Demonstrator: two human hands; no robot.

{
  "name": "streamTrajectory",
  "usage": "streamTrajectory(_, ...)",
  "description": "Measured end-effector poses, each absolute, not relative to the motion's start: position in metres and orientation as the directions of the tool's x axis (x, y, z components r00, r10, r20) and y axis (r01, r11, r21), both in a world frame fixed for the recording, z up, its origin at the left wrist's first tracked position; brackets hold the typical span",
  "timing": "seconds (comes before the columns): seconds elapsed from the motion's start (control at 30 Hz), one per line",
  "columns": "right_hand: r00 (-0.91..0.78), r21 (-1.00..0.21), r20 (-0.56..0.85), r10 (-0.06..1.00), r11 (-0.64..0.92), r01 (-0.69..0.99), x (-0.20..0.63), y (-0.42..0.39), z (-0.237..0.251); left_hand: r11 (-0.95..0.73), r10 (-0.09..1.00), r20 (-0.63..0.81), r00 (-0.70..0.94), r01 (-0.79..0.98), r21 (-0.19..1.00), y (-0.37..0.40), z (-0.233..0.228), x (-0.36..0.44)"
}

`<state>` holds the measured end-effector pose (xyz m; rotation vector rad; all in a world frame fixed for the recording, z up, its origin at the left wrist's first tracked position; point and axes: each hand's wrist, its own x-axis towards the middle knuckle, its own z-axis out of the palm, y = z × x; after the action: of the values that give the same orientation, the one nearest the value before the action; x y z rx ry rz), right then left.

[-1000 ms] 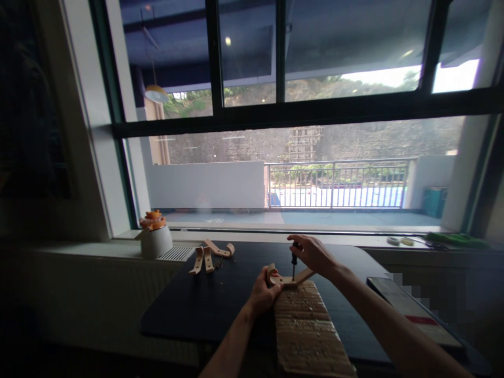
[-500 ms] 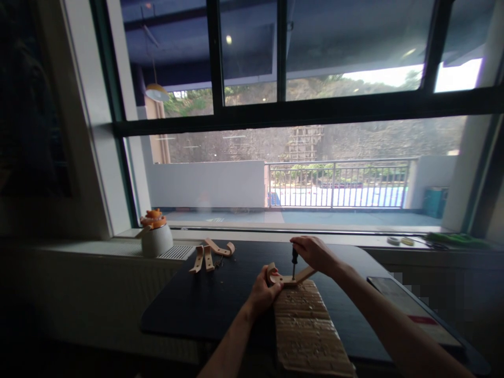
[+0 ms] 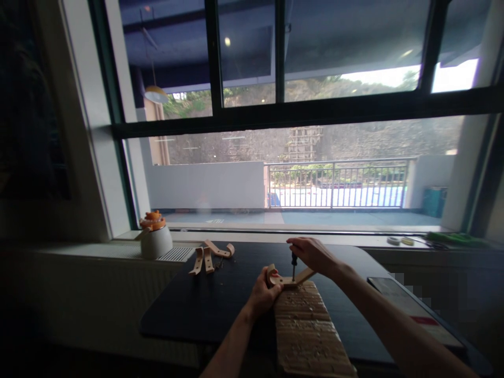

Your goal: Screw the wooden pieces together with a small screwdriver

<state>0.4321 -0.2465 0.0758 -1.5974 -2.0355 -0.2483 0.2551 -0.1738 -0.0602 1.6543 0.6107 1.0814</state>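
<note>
Since a moment ago your hands have barely shifted; only your right fingers have turned slightly on the screwdriver. Your left hand grips the curved wooden piece on the cardboard near the surface's front edge. Your right hand is clenched around the screwdriver, upright on that piece. Loose wooden pieces lie near the far left corner.

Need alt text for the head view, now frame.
Right hand holds a screwdriver upright on a curved wooden piece, which the left hand steadies on a cardboard slab on a dark table. More wooden pieces lie nearer the window.
</note>
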Motion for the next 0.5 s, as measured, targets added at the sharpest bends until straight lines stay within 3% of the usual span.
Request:
streamTrajectory(0.23, -0.196, -0.221, 0.512, 0.837, 0.348, 0.911, 0.4317, -0.2511, 0.0724, -0.341, 0.823, 0.351, 0.446, -0.105, 0.934, -0.1745, -0.0601, 0.2563)
streamTrajectory(0.5, -0.125, -0.208, 0.505, 0.854, 0.261, 0.943, 0.4395, -0.2442, 0.0714, -0.344, 0.820, 0.353, 0.450, -0.104, 0.933, -0.1720, -0.0639, 0.2572)
